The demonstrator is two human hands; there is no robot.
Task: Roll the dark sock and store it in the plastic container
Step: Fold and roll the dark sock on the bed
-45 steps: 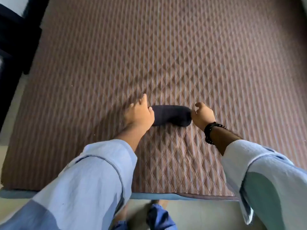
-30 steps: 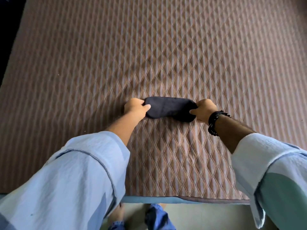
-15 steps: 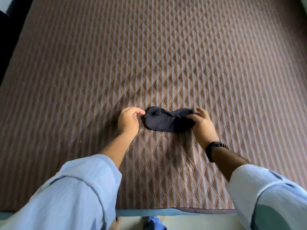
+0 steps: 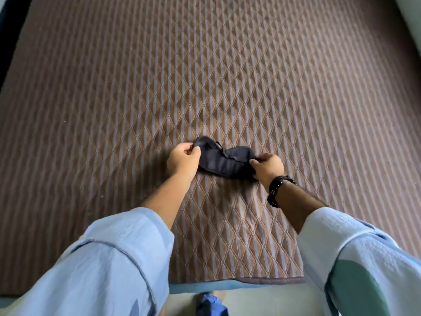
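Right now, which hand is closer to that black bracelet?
Right. The bracelet sits on that wrist, just behind the right hand. The left hand is across the sock.

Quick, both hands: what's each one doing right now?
Left hand: closed, pinching the left end of the dark sock.
Right hand: closed, pinching the sock's right end.

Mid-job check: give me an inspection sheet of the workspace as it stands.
Surface: brown quilted mattress cover, diamond stitching.
Job's things: dark sock on the cover, spread between both hands, not rolled; plastic container not in view.
Clutter: nothing seen.
Grippers: left hand pinches the sock's left end; right hand pinches its right end, beaded bracelet on the wrist.
Cables: nothing seen.
Surroundings: pale floor at the near edge.
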